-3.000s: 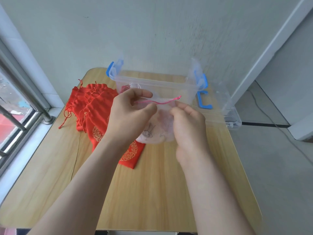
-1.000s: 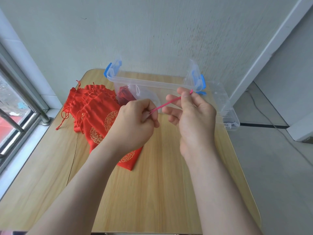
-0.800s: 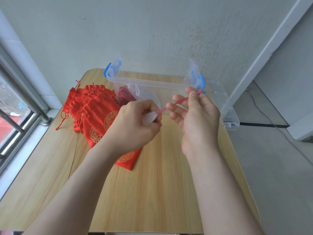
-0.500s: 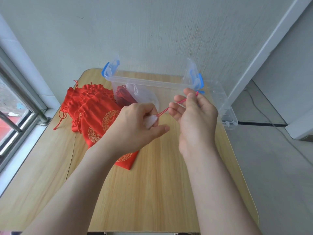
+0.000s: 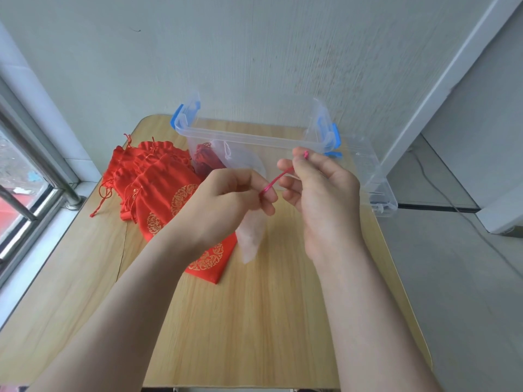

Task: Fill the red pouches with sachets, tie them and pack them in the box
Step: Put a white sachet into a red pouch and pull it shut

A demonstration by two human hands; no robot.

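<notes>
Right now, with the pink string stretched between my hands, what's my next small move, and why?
Probably draw the pink string rightward with the right hand while the left hand pinches the white sachet at its neck, cinching it: the string runs taut between them and the sachet hangs below.

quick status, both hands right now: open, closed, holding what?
Left hand: closed, grips the neck of the sheer white fabric sachet.
Right hand: closed, pinches the thin pink drawstring cord of that sachet.
</notes>
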